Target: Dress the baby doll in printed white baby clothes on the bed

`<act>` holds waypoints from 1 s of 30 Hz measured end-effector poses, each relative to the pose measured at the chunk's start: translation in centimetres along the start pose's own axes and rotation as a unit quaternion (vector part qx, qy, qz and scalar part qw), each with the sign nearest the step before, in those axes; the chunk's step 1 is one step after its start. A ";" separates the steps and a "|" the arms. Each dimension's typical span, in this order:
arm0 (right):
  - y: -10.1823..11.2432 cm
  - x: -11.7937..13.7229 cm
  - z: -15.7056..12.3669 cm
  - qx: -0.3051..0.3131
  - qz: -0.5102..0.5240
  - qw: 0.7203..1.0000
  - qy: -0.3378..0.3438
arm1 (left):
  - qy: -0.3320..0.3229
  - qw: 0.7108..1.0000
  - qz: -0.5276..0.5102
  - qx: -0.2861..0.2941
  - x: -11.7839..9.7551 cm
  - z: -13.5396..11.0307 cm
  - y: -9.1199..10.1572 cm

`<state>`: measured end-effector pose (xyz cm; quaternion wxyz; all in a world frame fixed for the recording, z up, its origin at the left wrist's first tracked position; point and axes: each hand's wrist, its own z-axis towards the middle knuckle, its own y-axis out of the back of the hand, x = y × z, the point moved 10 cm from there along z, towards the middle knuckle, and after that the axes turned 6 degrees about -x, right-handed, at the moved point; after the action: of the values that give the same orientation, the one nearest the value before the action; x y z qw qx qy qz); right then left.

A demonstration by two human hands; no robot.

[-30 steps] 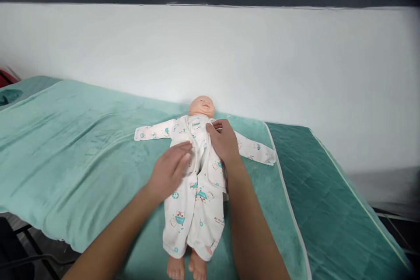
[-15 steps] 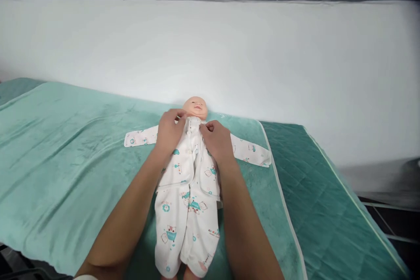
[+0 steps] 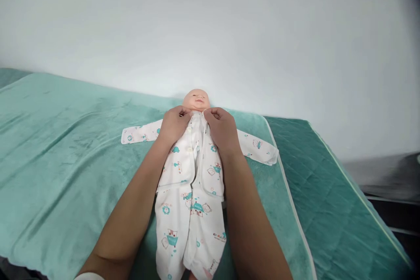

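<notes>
A baby doll (image 3: 196, 99) lies on its back on a light green towel (image 3: 75, 148), head toward the wall. It wears a white printed jacket (image 3: 192, 157) and matching trousers (image 3: 190, 227). The empty sleeves lie spread out to both sides. My left hand (image 3: 174, 124) pinches the left edge of the jacket's collar just under the doll's chin. My right hand (image 3: 222, 130) pinches the right edge of the collar. Both hands are closed on the cloth, close together at the neck.
The towel covers a darker green quilted mattress (image 3: 331, 210) that shows on the right. A white wall (image 3: 229, 39) runs right behind the doll's head. The bed's right edge drops to a dark floor (image 3: 397, 218).
My left hand rose from the doll's belly to the collar. My right hand slid up a little to the collar's other side. The view has tilted down and come closer.
</notes>
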<state>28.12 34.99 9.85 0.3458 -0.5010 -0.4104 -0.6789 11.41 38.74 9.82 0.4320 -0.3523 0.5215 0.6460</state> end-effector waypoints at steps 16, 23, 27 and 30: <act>-0.2 -1.1 -1.6 0.043 0.081 0.995 -0.045 | -0.008 0.994 -0.107 0.007 -1.4 -1.1 -0.5; -0.6 -0.7 -1.5 0.044 0.086 0.995 -0.027 | -0.028 0.996 -0.084 0.022 -1.5 -1.2 -0.7; -0.9 -0.8 -1.7 0.067 0.097 0.992 -0.047 | -0.028 0.995 -0.093 0.017 -1.3 -1.3 -0.6; -1.2 -0.6 -1.9 0.088 0.094 0.990 -0.051 | -0.031 0.995 -0.092 0.020 -1.1 -1.1 -0.7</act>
<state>26.46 33.82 8.72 0.4291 -0.5390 -0.4366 -0.5785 12.46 37.46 10.37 0.5129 -0.3700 0.4856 0.6035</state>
